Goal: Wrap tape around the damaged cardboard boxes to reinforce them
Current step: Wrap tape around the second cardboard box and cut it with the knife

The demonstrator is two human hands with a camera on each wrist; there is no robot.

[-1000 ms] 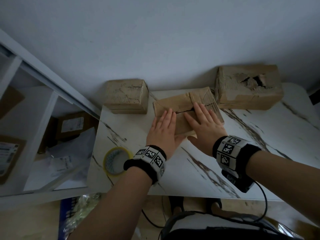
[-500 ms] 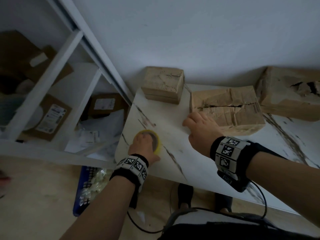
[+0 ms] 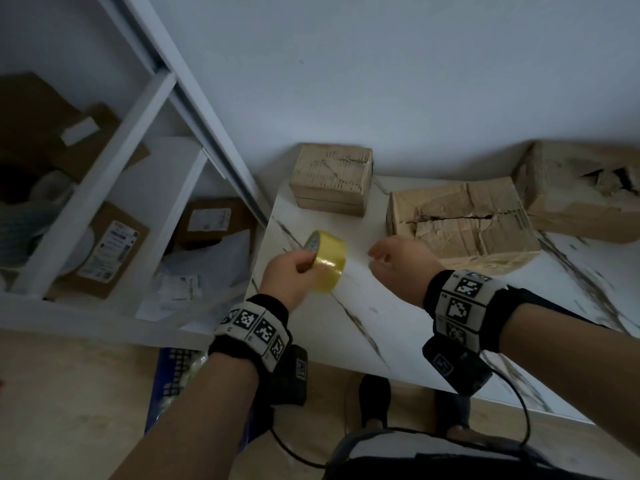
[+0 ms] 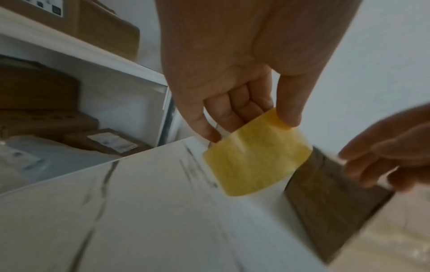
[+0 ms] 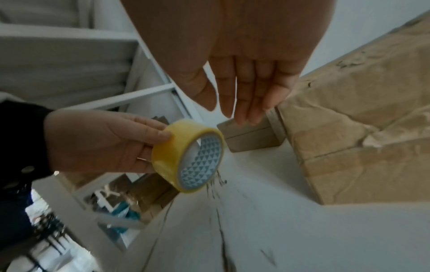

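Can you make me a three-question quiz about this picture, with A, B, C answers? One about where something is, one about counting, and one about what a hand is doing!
1. Where is the tape roll?
A. Lying flat on the table
B. Held up in the left hand
C. On the shelf

2. How many cardboard boxes sit on the table?
A. One
B. Five
C. Three

3. What is the right hand doing?
A. Holding nothing, fingers loose
B. Gripping the tape
C. Pressing on a box

Answers:
1 B, the left fingers grip the yellow roll above the table.
2 C, the small box, the cracked box and the torn box.
3 A, the right wrist view shows straight fingers holding nothing.
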